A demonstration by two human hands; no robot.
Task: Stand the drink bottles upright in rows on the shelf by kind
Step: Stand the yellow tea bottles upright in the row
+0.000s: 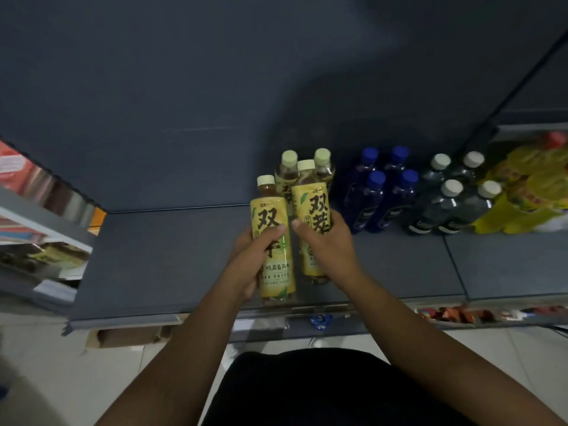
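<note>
My left hand (250, 262) grips a yellow-labelled tea bottle (272, 222) with a pale green cap, upright near the front of the grey shelf (159, 259). My right hand (329, 244) holds a second tea bottle (312, 207) of the same kind just to its right. Two more tea bottles (289, 170) (323, 167) stand behind them. To the right stand several dark blue bottles with blue caps (381, 192), then several dark bottles with white caps (451, 195).
Yellow packets (528, 192) fill the shelf's far right. Another shelf unit with packaged goods (33, 192) stands at the left. Below the shelf edge lie a cardboard box (123, 335), a blue bottle cap (321, 321) and a lower shelf of snacks (455, 315).
</note>
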